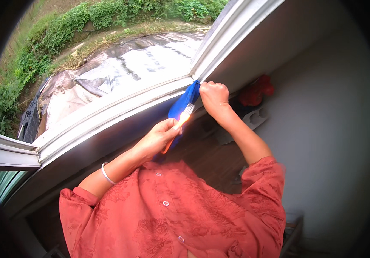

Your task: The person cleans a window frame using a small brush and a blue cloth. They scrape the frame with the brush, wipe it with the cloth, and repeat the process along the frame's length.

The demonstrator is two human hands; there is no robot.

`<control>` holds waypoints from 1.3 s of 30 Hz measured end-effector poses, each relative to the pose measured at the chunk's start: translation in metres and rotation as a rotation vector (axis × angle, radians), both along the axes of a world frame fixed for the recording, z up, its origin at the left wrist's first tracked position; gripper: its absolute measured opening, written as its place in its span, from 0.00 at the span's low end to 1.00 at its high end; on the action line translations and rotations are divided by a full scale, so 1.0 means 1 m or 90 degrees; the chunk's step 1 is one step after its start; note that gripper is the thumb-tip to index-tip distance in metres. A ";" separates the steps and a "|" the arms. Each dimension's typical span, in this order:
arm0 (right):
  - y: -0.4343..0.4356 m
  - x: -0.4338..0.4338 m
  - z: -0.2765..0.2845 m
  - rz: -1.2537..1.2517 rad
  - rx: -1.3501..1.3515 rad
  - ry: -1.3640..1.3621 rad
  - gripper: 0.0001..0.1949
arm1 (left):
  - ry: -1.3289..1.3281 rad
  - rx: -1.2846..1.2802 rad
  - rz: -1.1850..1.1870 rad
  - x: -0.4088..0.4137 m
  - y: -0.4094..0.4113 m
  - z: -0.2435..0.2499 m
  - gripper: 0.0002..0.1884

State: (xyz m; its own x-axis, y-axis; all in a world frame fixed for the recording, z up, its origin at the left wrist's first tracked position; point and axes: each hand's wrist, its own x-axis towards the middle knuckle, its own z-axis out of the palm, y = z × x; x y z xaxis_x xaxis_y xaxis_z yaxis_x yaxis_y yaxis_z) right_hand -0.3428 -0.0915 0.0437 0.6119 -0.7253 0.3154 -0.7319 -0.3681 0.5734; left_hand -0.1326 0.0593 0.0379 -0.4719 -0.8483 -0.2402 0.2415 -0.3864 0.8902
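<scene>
My left hand [164, 133] grips the orange handle of a small brush [185, 115], its pale bristles pointing up toward the window corner. Glare covers part of the brush. A blue cloth [183, 101] hangs behind the bristles, its top end bunched at the inner corner of the white window frame [120, 103]. Closed into a fist, my right hand [215, 94] is at that corner and touches or nearly touches the top of the cloth. Whether its fingers grip the cloth cannot be told.
Beyond the window lie a pale tarpaulin [133, 64] and green plants [101, 14]. A grey wall [320, 122] rises at the right. Below the sill, a red bag-like thing [256, 91] lies near a grey object with round openings [256, 117].
</scene>
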 end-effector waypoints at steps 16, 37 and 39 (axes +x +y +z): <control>-0.044 0.080 -0.020 0.051 0.147 0.481 0.03 | 0.060 0.029 0.235 0.101 -0.017 -0.048 0.12; 0.013 0.149 0.001 -0.043 0.175 0.411 0.02 | 0.097 0.011 0.192 0.189 0.005 -0.022 0.11; -0.017 0.118 -0.020 -0.069 0.128 0.438 0.03 | 0.104 -0.014 0.168 0.163 -0.014 -0.020 0.11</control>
State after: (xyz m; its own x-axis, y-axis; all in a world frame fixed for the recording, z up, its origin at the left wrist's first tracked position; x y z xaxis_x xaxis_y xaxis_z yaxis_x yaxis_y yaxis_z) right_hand -0.2247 -0.1086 0.0239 0.5450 -0.7968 -0.2608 -0.2688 -0.4607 0.8459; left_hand 0.0304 0.0449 0.0176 -0.2659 -0.9507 -0.1597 0.4717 -0.2728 0.8385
